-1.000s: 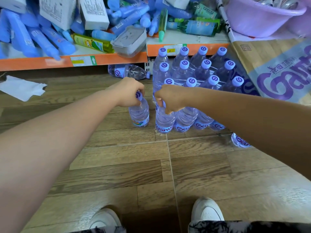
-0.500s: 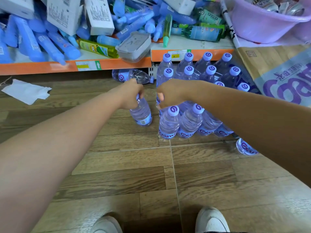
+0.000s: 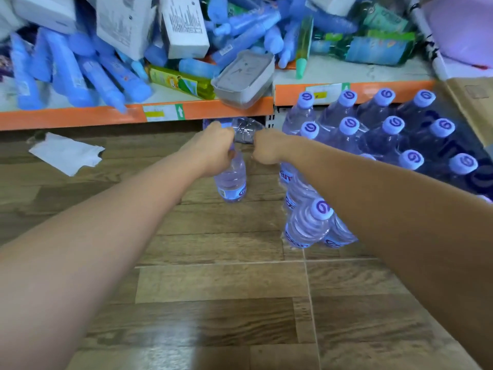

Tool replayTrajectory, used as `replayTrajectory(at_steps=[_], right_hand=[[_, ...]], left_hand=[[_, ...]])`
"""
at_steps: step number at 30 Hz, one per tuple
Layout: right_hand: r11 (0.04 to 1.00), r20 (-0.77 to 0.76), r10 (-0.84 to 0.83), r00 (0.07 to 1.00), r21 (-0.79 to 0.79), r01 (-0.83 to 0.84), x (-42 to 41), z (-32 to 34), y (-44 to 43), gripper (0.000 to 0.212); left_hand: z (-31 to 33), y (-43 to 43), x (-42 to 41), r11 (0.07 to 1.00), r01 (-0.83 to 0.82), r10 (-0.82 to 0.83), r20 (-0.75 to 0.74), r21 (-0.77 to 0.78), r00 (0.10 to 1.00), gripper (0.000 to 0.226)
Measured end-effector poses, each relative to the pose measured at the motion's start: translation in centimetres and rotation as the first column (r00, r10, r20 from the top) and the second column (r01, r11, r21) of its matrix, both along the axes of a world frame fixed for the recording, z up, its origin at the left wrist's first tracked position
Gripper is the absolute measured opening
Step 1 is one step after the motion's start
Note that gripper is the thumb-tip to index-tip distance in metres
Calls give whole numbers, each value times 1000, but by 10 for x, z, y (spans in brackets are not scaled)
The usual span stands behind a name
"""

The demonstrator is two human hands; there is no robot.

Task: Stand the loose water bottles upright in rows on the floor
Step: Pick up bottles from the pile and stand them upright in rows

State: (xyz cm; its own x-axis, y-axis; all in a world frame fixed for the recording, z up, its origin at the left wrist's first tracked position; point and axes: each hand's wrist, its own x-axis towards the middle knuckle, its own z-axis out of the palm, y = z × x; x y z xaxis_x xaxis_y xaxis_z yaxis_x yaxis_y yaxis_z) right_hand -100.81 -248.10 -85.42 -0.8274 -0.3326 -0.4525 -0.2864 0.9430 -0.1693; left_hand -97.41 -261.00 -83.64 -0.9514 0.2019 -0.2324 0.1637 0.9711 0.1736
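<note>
Two grips at the floor (image 3: 213,289) rows (image 3: 349,126).
Left grip (image 3: 216,153) curls round upright bottle (image 3: 232,180) at its neck; right grip (image 3: 266,150) curled, on what I can't tell. Full, heavyish, slick thin plastic: take the neck.

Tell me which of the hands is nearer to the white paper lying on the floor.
Left. The left hand, gripping a bottle by its top, is to the right of the white paper; the right hand lies beyond it, farther right.
</note>
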Motion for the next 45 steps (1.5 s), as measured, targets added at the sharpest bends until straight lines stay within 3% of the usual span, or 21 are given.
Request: replayTrajectory(at_steps=[8, 13, 17, 23, 27, 32, 37, 43, 45], right_hand=[[994, 9, -71, 997, 81, 70, -58, -66, -24, 49], [959, 35, -277, 960, 81, 273, -77, -92, -28, 79], [921, -12, -389, 921, -1, 389, -70, -100, -37, 75], [842, 132, -515, 847, -109, 528, -61, -110, -39, 76], [864, 1, -484, 875, -155, 479, -58, -86, -35, 56], [862, -45, -462, 885, -255, 437, -50, -57, -31, 50], [902, -142, -350, 926, -316, 292, -32, -40, -16, 36], [848, -137, -429, 893, -402, 345, -56, -6, -18, 29], [833, -45, -455, 890, -376, 407, -62, 4, -12, 7]], left_hand=[[-11, -12, -36, 991, 20, -9, -79, 131, 997, 35], [-24, -23, -40, 970, 116, -89, -133, 212, 987, 31], [-27, -34, -40, 959, 110, -72, -152, 259, 986, 29], [-29, -38, -41, 954, 119, -80, -149, 276, 986, 28], [-27, -33, -42, 958, 95, -53, -160, 270, 986, 29], [-20, -24, -39, 973, 85, -49, -165, 215, 985, 32], [-16, -20, -31, 979, 44, -11, -162, 200, 987, 33], [-12, -19, -31, 981, 41, -10, -162, 189, 987, 37], [-9, -19, -32, 980, 45, -9, -184, 193, 983, 34]])
